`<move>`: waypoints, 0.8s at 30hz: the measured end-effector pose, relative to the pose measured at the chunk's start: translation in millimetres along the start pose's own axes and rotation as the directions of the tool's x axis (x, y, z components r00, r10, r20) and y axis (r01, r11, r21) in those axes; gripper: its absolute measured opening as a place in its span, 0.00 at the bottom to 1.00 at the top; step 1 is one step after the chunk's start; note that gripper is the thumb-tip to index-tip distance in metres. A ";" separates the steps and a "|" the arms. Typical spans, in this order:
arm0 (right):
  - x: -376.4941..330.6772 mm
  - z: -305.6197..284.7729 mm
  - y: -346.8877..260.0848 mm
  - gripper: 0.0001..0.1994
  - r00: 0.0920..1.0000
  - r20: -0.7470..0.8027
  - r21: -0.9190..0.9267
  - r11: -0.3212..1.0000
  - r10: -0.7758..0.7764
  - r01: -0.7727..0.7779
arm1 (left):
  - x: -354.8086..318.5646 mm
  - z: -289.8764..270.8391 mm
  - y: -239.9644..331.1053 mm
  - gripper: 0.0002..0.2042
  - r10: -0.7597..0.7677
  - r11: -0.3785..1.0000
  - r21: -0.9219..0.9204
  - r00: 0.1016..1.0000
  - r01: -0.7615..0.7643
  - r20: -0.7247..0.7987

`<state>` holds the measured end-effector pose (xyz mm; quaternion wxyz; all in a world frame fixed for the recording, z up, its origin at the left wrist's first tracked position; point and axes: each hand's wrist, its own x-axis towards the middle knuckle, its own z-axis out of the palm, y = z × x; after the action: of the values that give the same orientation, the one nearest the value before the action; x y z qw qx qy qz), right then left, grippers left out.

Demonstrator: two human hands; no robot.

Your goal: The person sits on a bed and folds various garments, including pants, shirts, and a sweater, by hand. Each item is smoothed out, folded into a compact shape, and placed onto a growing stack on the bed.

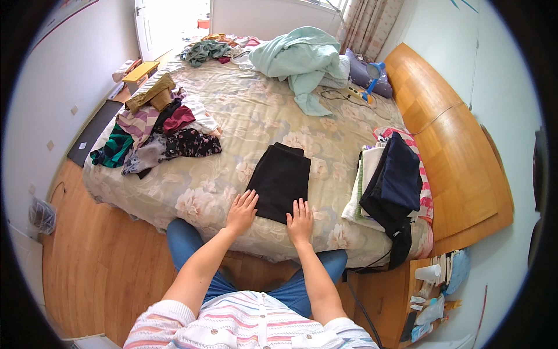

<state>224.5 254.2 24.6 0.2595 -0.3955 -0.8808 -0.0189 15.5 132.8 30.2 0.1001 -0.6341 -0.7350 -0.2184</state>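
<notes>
Black trousers [279, 180], folded into a flat, roughly rectangular bundle, lie on the flowered bedsheet [232, 104] in front of me. My left hand [242, 210] rests flat at their near left corner, fingers stretched out over the edge. On the near right corner, my right hand [300, 221] lies flat with its fingers extended. Both hands are open and grip nothing. To the right is a stack of folded clothes, with a dark navy garment [401, 177] on top and white cloth [354, 200] beneath. A loose heap of mixed clothes [165, 131] lies to the left.
A pale green quilt [299, 58] is bunched at the far side, near a blue desk lamp [373, 78] and a power strip [354, 93]. The wooden headboard [453, 145] borders the bed on the right. A cluttered bedside cabinet [415, 296] stands at the near right.
</notes>
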 end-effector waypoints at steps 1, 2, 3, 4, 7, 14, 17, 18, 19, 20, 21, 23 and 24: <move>-5.9 -1.9 0.5 0.27 1.000 -0.011 0.009 1.000 0.025 -0.025 | -0.5 -0.3 -0.3 0.25 -0.030 0.999 -0.039 0.999 0.029 -0.020; -9.0 -0.6 -1.1 0.27 0.997 -0.046 0.019 0.998 0.068 -0.068 | 3.3 0.6 -3.0 0.24 -0.060 0.995 -0.078 0.998 0.057 -0.037; -3.3 0.2 -2.1 0.27 0.990 -0.095 0.025 0.994 0.109 -0.107 | 10.8 0.3 -3.2 0.24 -0.085 0.990 -0.118 0.994 0.077 -0.065; -1.6 0.1 -3.4 0.27 0.978 -0.142 0.033 0.989 0.151 -0.147 | 12.4 -3.2 0.7 0.25 -0.173 0.970 -0.197 0.974 0.142 -0.150; -6.0 5.3 -4.4 0.27 0.912 -0.093 0.205 0.904 0.399 -0.375 | 14.3 31.7 -16.3 0.24 -0.594 0.673 -0.588 0.802 0.449 -0.068; 68.6 -2.7 20.3 0.23 0.658 0.680 0.644 0.166 0.323 -0.747 | 74.0 38.7 -82.7 0.26 -0.664 0.365 -0.569 0.634 0.737 0.396; 75.8 -33.8 41.2 0.18 0.387 0.902 0.367 0.133 0.190 -0.921 | 88.2 3.1 -50.4 0.17 -0.251 -0.234 -0.642 0.592 0.730 0.766; 80.4 -54.0 32.8 0.13 0.443 0.891 0.434 0.102 0.096 -0.895 | 85.2 -6.0 -50.4 0.16 -0.221 -0.267 -0.642 0.603 0.718 0.766; 84.0 -75.7 33.6 0.12 0.492 0.870 0.492 -0.004 0.048 -0.870 | 85.6 -24.3 -42.2 0.15 -0.177 -0.296 -0.643 0.621 0.706 0.764; 86.2 -99.2 40.6 0.12 0.544 0.839 0.541 -0.110 0.009 -0.834 | 88.2 -52.8 -23.1 0.11 -0.186 -0.356 -0.656 0.638 0.665 0.748; 87.9 -123.0 42.6 0.11 0.593 0.805 0.573 -0.215 -0.035 -0.791 | 92.2 -78.6 -14.1 0.09 -0.156 -0.477 -0.624 0.639 0.619 0.753; 96.9 -171.2 40.7 0.11 0.679 0.732 0.650 -0.244 -0.053 -0.720 | 91.9 -124.7 -0.3 0.07 -0.100 -0.692 -0.505 0.624 0.516 0.775; 99.3 -193.2 41.8 0.11 0.711 0.701 0.684 -0.239 -0.044 -0.689 | 99.7 -156.1 22.6 0.06 -0.084 -0.794 -0.426 0.617 0.432 0.783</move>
<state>284.6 305.0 231.3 0.2215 -0.2893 -0.4622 0.8085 -0.3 153.7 214.9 -0.6747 0.0131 -0.3185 -0.6657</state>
